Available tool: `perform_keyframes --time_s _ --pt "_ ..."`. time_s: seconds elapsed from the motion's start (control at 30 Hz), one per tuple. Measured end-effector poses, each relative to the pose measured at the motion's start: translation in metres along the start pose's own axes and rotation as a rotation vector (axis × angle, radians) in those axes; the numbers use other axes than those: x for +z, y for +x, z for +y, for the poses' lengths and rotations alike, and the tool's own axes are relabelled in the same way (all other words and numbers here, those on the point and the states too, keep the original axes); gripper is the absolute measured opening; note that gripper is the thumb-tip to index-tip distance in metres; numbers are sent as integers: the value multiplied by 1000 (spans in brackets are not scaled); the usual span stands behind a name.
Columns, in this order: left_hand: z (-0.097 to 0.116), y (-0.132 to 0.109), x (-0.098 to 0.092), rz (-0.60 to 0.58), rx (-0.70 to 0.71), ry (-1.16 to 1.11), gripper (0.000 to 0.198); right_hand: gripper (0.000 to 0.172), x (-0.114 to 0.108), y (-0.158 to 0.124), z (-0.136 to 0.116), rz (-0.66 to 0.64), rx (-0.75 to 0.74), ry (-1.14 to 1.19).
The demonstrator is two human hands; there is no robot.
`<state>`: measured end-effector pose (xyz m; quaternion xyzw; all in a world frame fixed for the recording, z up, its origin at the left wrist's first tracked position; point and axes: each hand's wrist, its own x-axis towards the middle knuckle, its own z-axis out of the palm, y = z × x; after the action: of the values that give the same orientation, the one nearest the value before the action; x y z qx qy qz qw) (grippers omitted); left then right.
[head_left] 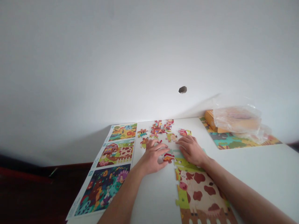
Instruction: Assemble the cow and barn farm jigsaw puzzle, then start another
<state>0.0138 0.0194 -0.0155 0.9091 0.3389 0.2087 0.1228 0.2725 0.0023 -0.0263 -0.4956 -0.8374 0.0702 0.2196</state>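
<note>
My left hand [154,155] rests on the white table [257,168] with its fingers curled, the fingertips pinching a red puzzle piece [168,158] at the top left corner of the partly built cow puzzle [198,193]. My right hand [192,150] lies flat, fingers stretched out, on the upper edge of that puzzle. Several loose puzzle pieces [161,129] lie scattered just beyond both hands.
A reference sheet [109,161] with three colourful pictures lies along the table's left edge. At the back right sit an orange box [210,119], a crumpled clear plastic bag [238,119] and another picture sheet [233,141]. A white wall rises behind, with a small dark hole [182,90].
</note>
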Motion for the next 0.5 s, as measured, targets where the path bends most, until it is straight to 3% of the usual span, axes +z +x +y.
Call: perform_keyframes --time_s 0.13,0.5 --pt "-1 1 2 -25 14 -39 26 30 -1 0 -2 6 -34 32" --pt "1 2 2 -30 7 -35 29 29 4 -2 -1 4 -53 61"
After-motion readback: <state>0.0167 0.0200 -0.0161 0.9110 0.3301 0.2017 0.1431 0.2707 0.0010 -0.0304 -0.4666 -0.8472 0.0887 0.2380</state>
